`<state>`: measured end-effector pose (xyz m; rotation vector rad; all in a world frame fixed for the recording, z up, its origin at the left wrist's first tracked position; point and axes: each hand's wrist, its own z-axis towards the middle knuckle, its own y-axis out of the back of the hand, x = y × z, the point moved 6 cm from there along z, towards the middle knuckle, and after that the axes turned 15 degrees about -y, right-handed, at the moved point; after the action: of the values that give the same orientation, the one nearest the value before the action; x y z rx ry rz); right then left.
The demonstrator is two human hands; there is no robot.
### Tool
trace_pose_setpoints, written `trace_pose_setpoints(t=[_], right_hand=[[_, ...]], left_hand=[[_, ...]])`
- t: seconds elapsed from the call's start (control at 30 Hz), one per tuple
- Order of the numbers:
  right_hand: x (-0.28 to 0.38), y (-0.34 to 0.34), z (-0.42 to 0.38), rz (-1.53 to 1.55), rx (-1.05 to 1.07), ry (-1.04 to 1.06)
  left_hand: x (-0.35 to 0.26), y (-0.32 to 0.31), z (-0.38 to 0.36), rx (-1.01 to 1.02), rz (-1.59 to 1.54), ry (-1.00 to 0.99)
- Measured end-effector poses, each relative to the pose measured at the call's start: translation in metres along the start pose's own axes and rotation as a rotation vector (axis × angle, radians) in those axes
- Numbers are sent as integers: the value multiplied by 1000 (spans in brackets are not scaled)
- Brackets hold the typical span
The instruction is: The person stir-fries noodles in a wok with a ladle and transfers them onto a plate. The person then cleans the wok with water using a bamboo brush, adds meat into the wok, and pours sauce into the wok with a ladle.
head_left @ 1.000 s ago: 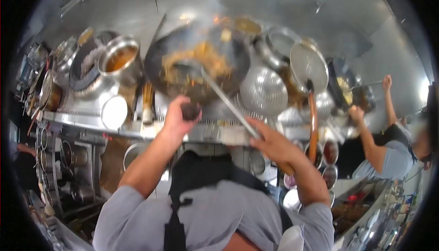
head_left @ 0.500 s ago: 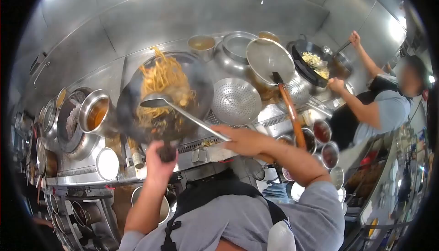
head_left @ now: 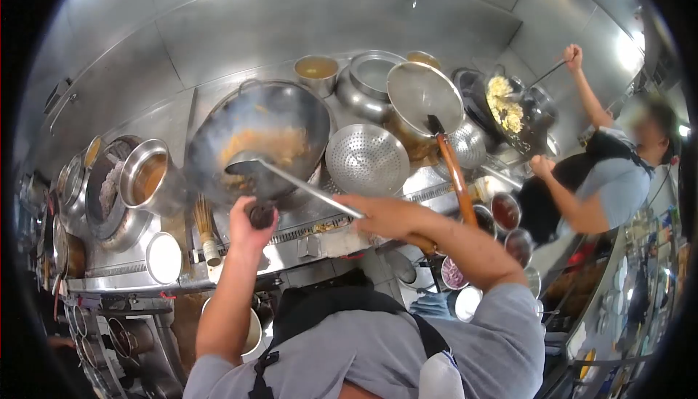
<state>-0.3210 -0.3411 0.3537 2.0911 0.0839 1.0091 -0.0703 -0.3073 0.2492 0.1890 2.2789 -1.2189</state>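
My left hand (head_left: 247, 226) is closed around the dark handle at the near side of a large wok (head_left: 207, 137). Blurred noodles (head_left: 270, 143) lie in the wok under a haze of steam. In my right hand (head_left: 378, 215) is the long metal shaft of a ladle (head_left: 305, 186), whose bowl hangs over the near part of the wok. A perforated strainer (head_left: 367, 159) rests just right of the wok.
A metal pot of brown liquid (head_left: 149, 177), a bamboo brush (head_left: 205, 228) and a white container (head_left: 163, 257) stand left. Behind are a pot of yellowish liquid (head_left: 317, 68) and a mesh sieve (head_left: 424, 97). At right, a co-worker (head_left: 611, 173) works a second wok (head_left: 534, 133).
Noodles that were up in the air over the wok are now down inside it. The wok and my left hand have shifted slightly. The co-worker's wok is tilted more, its food tossed up.
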Motion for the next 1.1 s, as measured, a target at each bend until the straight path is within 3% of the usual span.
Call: trace_pose_setpoints(t=[0.07, 0.13, 0.2, 0.27, 0.3, 0.33, 0.37, 0.43, 0.47, 0.53, 0.57, 0.63, 0.67, 0.73, 0.8, 0.87, 0.93, 1.1], right_hand=[[-10, -3, 20, -8, 21, -284], [3, 5, 16, -43, -67, -337], [11, 3, 16, -145, -88, -356], [3, 0, 1, -119, -78, -331], [1, 0, -7, -79, -65, -198], [2, -6, -11, -33, -41, -67], [-8, -9, -1, -37, -31, -63], [-25, -14, 19, -73, -62, -15], [-17, -12, 23, -67, -56, -13], [-7, -5, 33, -92, -67, -323], [0, -1, 32, -128, -79, -342], [-2, -11, 20, -131, -91, -274], [-5, -8, 10, -118, -136, -235], [-1, -4, -17, 73, -3, -118], [-19, -2, -6, 34, 33, -71], [-11, -5, 11, 23, 45, -36], [-10, 1, 34, -119, -5, -419], [3, -3, -1, -92, -200, -150]], left_hand=[[15, 15, 20, 49, 18, -24], [26, 42, -3, -9, 21, -47], [27, 67, -36, 74, 92, -70], [20, 56, -45, 70, 123, -54], [17, 49, -54, 55, 149, -38], [6, 30, -47, 84, 208, -150], [-1, 5, -40, -94, 33, -6], [8, 10, 6, 12, 32, -1], [14, 16, 17, 36, 27, -11], [28, 43, 1, 26, 47, -32], [34, 60, -10, 24, 64, -57], [35, 84, -37, 50, 92, -23], [32, 75, -55, 102, 126, -9], [13, 31, -61, -22, 17, -42], [2, -1, -25, -48, -33, 6], [18, 8, 21, 87, -69, 2], [31, 34, 11, 57, -34, -42], [31, 63, -51, 85, 34, -50]])
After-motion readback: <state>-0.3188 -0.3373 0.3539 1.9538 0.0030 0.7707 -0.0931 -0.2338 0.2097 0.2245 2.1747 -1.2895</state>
